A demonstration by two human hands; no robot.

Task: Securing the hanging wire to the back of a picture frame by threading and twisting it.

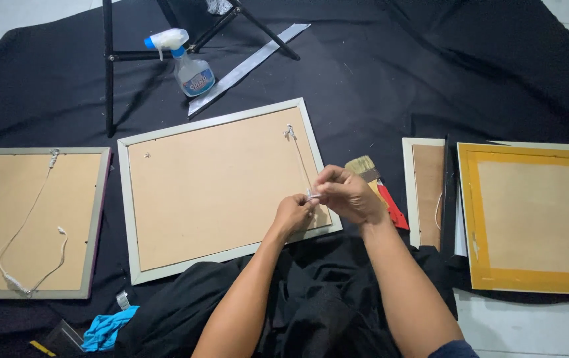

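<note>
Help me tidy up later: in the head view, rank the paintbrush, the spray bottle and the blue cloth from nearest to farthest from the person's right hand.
From the right hand:
1. Paintbrush, just beyond it, partly under the hand.
2. Spray bottle, far side, up and left, by the black stand.
3. Blue cloth, near edge, far left, clearly farthest.

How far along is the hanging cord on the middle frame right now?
Done: one cord end is fixed to the fitting at the top right of the middle frame's backing. In hand: the left hand and right hand pinch the cord's free end together near the lower right edge. Left: the fitting at top left carries no cord. The left frame has its cord attached at one end only.
</note>
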